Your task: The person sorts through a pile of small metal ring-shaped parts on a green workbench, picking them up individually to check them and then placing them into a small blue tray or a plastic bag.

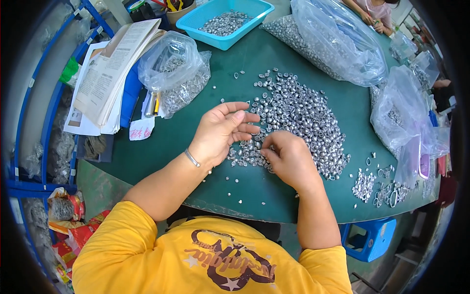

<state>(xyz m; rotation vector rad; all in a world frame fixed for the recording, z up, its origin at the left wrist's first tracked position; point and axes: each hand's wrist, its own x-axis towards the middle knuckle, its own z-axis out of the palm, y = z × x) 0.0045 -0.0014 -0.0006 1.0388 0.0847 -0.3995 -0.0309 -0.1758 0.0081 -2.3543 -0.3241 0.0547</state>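
Observation:
A broad heap of small silver-grey metal pieces (306,115), many rounded and some ring-like, is spread across the green table (230,61). At its left edge hovers my left hand (219,130), palm turned inward, its fingers apart and partly stretched out; nothing shows clearly in it. My right hand (293,159) bends over the near side of the heap with thumb and fingers pinched together. Whatever lies between those fingertips is too small or too hidden to make out. A metal bracelet (192,158) circles my left wrist.
Behind the heap are a blue plastic basket (225,41) of metal pieces and a large filled plastic bag (338,41). Another bag (178,78) and papers (110,73) lie left. Smaller piles (364,185) and bags (404,110) sit right. A co-worker's hands (374,22) show far right.

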